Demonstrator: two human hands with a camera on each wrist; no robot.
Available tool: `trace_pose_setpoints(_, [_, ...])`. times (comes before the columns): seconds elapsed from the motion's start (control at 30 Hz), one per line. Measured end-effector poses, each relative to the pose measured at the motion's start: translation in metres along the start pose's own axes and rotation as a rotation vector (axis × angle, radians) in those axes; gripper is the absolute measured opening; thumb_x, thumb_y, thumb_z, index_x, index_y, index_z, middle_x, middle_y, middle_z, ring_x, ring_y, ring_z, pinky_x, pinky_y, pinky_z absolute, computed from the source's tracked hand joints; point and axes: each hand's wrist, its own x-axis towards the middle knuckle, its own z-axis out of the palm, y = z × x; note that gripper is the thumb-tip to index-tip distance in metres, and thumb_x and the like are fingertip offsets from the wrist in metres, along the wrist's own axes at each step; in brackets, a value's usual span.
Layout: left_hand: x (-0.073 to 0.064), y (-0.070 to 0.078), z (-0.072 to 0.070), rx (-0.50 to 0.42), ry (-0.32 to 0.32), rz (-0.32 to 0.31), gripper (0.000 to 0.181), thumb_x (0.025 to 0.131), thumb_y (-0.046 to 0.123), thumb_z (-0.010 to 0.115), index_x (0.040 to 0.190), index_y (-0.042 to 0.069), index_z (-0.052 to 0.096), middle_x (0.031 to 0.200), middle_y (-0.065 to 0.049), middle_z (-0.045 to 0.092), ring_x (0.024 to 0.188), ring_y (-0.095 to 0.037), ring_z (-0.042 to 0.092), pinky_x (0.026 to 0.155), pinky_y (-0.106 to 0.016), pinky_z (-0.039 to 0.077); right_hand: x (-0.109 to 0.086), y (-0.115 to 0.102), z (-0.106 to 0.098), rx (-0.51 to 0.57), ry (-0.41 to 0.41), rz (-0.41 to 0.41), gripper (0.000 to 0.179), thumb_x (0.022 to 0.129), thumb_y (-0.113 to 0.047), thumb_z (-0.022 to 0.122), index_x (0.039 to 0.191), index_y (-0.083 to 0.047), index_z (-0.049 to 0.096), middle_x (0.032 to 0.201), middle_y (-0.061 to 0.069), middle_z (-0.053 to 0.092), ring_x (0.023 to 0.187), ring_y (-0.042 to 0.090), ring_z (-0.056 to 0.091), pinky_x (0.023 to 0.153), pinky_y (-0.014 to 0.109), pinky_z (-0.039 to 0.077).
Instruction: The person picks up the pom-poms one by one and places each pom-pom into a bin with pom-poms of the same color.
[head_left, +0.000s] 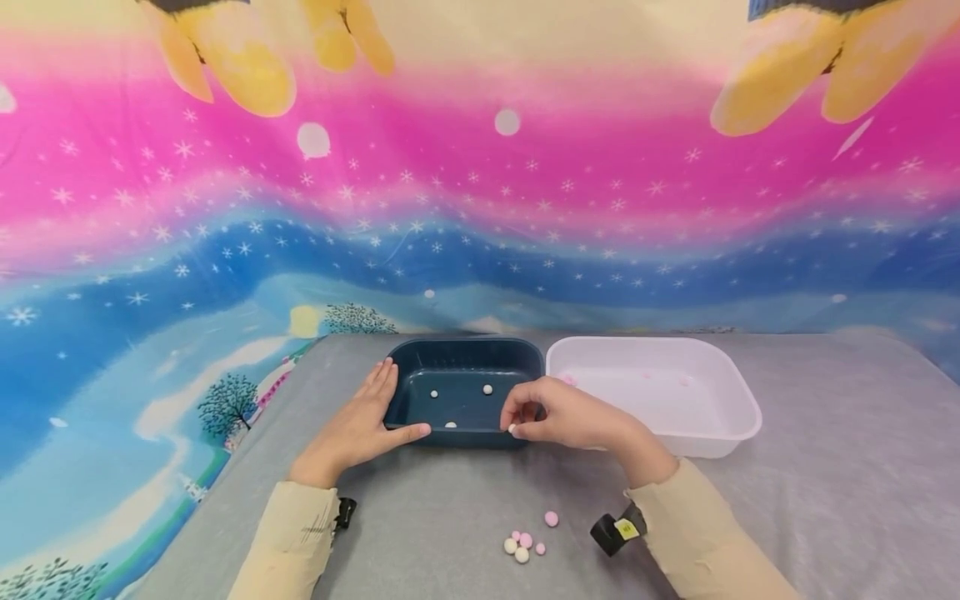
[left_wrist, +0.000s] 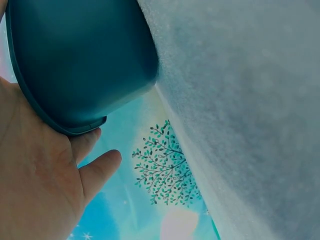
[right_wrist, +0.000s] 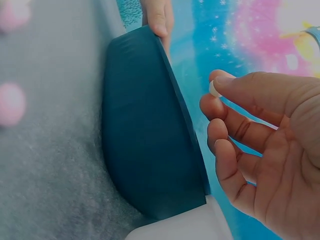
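Observation:
A small white ball [right_wrist: 214, 89] is pinched between the thumb and index finger of my right hand [head_left: 566, 414], over the front right edge of the dark teal tub [head_left: 457, 438]. My left hand [head_left: 358, 423] rests on the tub's left side, thumb along the front rim and fingers on the left rim. Inside the tub lie a few white balls [head_left: 487, 389]. On the cloth in front, pink balls [head_left: 527, 541] and cream-white balls [head_left: 522, 555] sit in a loose cluster, with one pink ball [head_left: 551, 518] a little apart.
A white tub [head_left: 738, 417] stands against the teal tub's right side, with a few pink balls [head_left: 568, 381] in it. Grey cloth [head_left: 435, 525] covers the table. Behind hangs a printed backdrop [head_left: 480, 208]. Each wrist wears a black camera [head_left: 613, 533].

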Motion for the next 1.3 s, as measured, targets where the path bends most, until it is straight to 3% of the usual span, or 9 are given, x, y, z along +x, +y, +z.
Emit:
trace_pose_setpoints(0.5, [-0.001,-0.001,-0.001,0.001,-0.005,-0.002,0.116,0.083,0.075,0.058,0.159,0.004,0.008,0.169,-0.012,0.002,0.156,-0.031,0.003,0.123,-0.056,0.018,0.014,0.011,-0.001,0.021,0.073,0.034,0.010,0.096,-0.008,0.064,0.102,-0.007,0.071,0.092,-0.001,0.066,0.081,0.013,0.057,0.075,0.028,0.052])
trace_pose_setpoints(0.77, [0.000,0.001,0.001,-0.011,-0.008,0.004,0.116,0.083,0.074,0.059,0.159,0.004,0.009,0.169,-0.011,0.002,0.157,-0.030,0.002,0.123,-0.055,0.018,0.018,0.017,-0.001,0.032,0.111,0.069,0.010,0.095,-0.009,0.065,0.103,-0.007,0.071,0.094,0.000,0.068,0.084,0.016,0.058,0.081,0.035,0.053])
trace_pose_setpoints(1.07, [0.000,0.000,-0.001,-0.020,0.005,0.014,0.115,0.084,0.073,0.059,0.159,0.002,0.008,0.168,-0.013,0.002,0.156,-0.033,0.003,0.123,-0.057,0.018,0.023,0.028,-0.005,0.028,0.154,0.096,0.010,0.094,-0.008,0.066,0.103,-0.006,0.071,0.093,0.003,0.067,0.081,0.017,0.055,0.074,0.031,0.050])
trace_pose_setpoints(1.3, [-0.001,-0.001,-0.001,-0.008,0.002,0.013,0.116,0.083,0.074,0.059,0.159,0.002,0.009,0.168,-0.013,0.003,0.156,-0.032,0.003,0.123,-0.057,0.017,0.029,0.038,-0.013,0.027,0.195,0.123,0.011,0.095,-0.006,0.064,0.104,-0.005,0.071,0.097,0.009,0.070,0.084,0.015,0.060,0.077,0.031,0.052])
